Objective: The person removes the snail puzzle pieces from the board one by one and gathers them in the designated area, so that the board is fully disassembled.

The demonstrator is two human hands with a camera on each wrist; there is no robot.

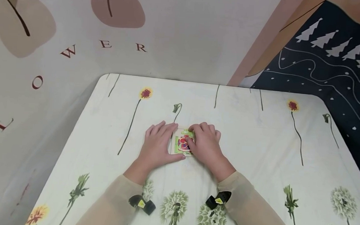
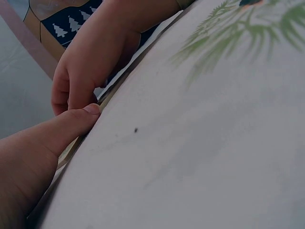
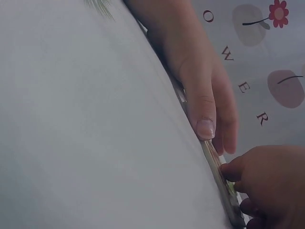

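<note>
A small square puzzle board [image 1: 180, 147] with a bright red, purple and green picture lies flat on the table between the two hands. My left hand [image 1: 158, 143] holds it from the left, thumb along the near edge and fingertips by the far left corner. From the right, my right hand [image 1: 207, 144] grips the board with bent fingers, its thumb over the picture and its index finger by the far right corner. The hands cover part of the picture. Edge-on in the right wrist view, the board [image 3: 217, 164] appears as a thin slab below the left thumb [image 3: 206, 128].
A white cloth printed with flowers and dandelions covers the table [image 1: 252, 140]. Behind it hangs a pale printed curtain [image 1: 183, 41] with letters. A dark panel with white trees [image 1: 320, 65] is at the right. Each sleeve carries a black wrist strap [image 1: 141, 204].
</note>
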